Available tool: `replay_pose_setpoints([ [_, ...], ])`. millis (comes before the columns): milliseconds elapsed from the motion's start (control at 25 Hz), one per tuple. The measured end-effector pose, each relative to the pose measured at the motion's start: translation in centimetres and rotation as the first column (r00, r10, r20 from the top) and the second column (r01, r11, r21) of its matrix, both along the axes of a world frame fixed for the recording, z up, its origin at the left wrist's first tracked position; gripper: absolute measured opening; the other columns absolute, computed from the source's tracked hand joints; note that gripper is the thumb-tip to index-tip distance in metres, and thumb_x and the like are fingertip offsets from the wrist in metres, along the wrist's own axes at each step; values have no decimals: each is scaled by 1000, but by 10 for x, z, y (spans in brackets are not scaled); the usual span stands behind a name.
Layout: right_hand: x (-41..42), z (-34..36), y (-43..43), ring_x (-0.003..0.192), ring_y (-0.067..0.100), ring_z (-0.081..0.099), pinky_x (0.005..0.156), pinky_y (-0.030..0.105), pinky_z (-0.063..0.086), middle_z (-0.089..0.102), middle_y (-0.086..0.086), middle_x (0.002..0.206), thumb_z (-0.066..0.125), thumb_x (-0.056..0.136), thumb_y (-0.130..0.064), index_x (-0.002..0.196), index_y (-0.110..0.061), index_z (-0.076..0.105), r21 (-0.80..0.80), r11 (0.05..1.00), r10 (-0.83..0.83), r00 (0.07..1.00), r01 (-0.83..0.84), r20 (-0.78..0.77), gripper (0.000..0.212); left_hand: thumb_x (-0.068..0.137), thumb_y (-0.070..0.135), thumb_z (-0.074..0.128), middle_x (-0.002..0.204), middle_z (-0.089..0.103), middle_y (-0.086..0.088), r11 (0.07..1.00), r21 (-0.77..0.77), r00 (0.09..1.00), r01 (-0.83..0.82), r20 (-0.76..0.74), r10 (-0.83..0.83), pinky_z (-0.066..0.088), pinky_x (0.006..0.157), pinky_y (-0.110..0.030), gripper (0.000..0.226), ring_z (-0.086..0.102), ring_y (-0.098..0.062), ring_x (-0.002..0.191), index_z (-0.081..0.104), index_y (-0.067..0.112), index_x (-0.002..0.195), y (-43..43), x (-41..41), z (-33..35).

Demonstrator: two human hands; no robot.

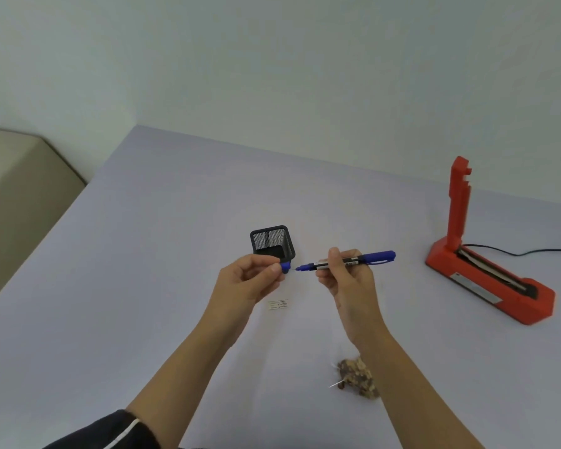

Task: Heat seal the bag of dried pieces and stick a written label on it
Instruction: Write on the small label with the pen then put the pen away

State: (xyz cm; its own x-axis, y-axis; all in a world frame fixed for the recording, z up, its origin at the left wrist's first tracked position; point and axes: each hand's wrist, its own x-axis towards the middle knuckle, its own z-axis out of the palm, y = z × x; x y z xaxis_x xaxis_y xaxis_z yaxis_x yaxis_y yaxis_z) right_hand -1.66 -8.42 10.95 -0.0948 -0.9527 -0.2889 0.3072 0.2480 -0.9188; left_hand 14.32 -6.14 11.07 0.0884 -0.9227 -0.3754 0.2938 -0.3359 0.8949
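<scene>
We are holding the pen (370, 258) in the middle of the frame. Our right hand (344, 277) is curling its fingers round the barrel, with the bare tip pointing left. Our left hand (250, 280) is pinching the blue cap (285, 266) between thumb and fingertips, just beside that tip but not on it. Whether the cap is coming off or going on, we cannot tell. The label (278, 305) is lying flat on the table (143, 254) just below our hands, showing small dark lines too fine to read, so we are judging the writing either finished or about to begin. The bag (357, 379) of dried pieces is lying near the bottom of the frame, right of centre, partly behind our right forearm; its mouth is not showing, so we are not calling it sealed. The red sealer (486, 280) is standing at the right edge, arm raised, no bag in it. One step is plainly remaining — sticking the label on the bag, since the two are lying well apart.
</scene>
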Motion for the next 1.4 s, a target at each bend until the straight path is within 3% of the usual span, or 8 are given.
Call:
replay_pose_setpoints([
  [440, 7, 9, 4, 61, 8, 62, 64, 19, 53, 59, 1, 69, 54, 91, -13, 74, -15, 50, -28, 997, 71, 997, -71, -5, 18, 84, 9, 64, 80, 73, -4, 999, -40, 997, 27, 76, -23, 56, 73, -21, 9, 69, -14, 74, 70, 15, 86, 7, -8, 11],
  [720, 18, 7, 7, 60, 8, 64, 64, 18, 53, 61, -1, 64, 58, 88, -12, 73, -12, 49, -30, 993, 111, 994, -110, 2, 18, 87, 15, 61, 66, 67, -1, 1000, -16, 992, -19, 128, 21, 52, 62, -19, 11, 59, -9, 59, 70, 12, 83, 9, -4, 9],
  [920, 22, 3, 5, 63, 10, 64, 67, 22, 54, 65, 3, 68, 60, 87, -14, 74, -12, 49, -44, 985, 164, 983, -168, -81, 17, 87, 15, 61, 59, 60, 0, 997, 35, 997, -66, 38, 64, 47, 57, -21, 14, 52, -10, 53, 69, 7, 81, 10, -5, 6],
  [1080, 15, 13, -9, 63, 7, 58, 65, 20, 49, 62, 8, 79, 60, 87, -18, 84, -17, 52, -77, 943, 305, 935, -323, -180, 9, 87, 15, 61, 63, 63, -1, 994, 16, 994, -108, 28, 107, 50, 61, -18, 11, 56, -8, 57, 70, 8, 85, 4, -4, 3],
  [1160, 10, 13, -22, 60, 5, 52, 59, 18, 45, 62, 2, 88, 53, 90, -26, 95, -23, 51, -68, 967, 237, 967, -244, -88, 7, 89, 15, 60, 64, 63, 0, 990, 18, 990, -139, -1, 139, 50, 62, -17, 11, 56, -8, 60, 69, 9, 85, -7, 0, -3],
  [1240, 4, 10, -39, 59, 7, 51, 59, 17, 45, 62, 1, 89, 43, 96, -24, 94, -21, 50, -53, 995, 90, 996, -90, 9, 8, 90, 17, 59, 68, 64, -2, 989, 33, 989, -145, 5, 145, 50, 63, -18, 12, 56, -11, 62, 69, 11, 87, -20, 5, -12],
  [1320, 3, 1, -57, 61, 6, 55, 64, 17, 49, 64, 1, 86, 42, 98, -21, 88, -20, 50, -107, 992, 44, 987, -61, -158, 13, 92, 23, 55, 79, 68, -2, 993, 31, 982, -113, 159, 106, 51, 64, -19, 15, 60, -13, 67, 68, 15, 94, -32, 11, -25],
  [1400, 10, -14, -75, 63, 3, 60, 68, 19, 52, 65, -1, 84, 44, 98, -21, 87, -21, 49, -157, 980, 49, 917, -121, -396, 12, 94, 28, 50, 101, 69, -1, 993, 18, 872, -113, 481, 90, 51, 73, -23, 20, 64, -14, 80, 64, 21, 107, -48, 18, -42],
])
